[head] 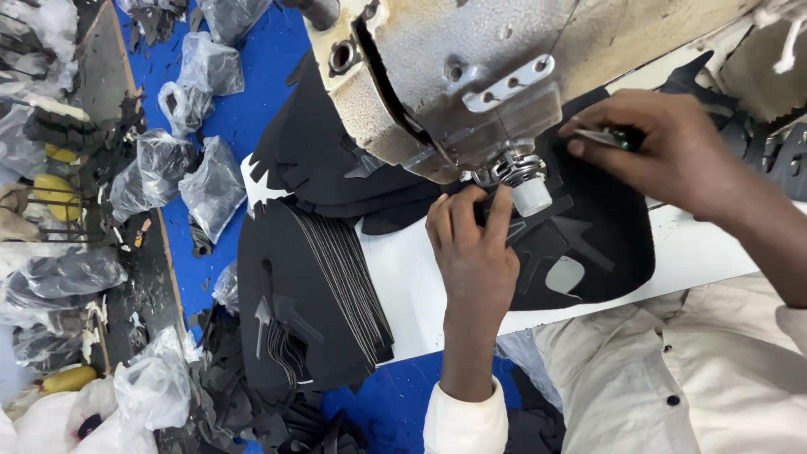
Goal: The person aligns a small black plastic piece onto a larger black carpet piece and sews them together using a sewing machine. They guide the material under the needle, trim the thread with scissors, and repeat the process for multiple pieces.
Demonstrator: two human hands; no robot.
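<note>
There were two hands, the left (472,252) and the right (664,151), one sewing machine (454,76), one stack of black pieces (315,294), and about seven clear bags (210,185) on the blue floor (252,109).

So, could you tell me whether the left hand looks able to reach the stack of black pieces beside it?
Probably yes: the left hand works at the machine's presser foot, and the stack lies just to its left on the white table, with nothing between them.

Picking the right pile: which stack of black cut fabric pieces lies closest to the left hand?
The fanned stack of black cut pieces on the white table, just beside the left hand; the other heaps lie on the blue floor.
</note>
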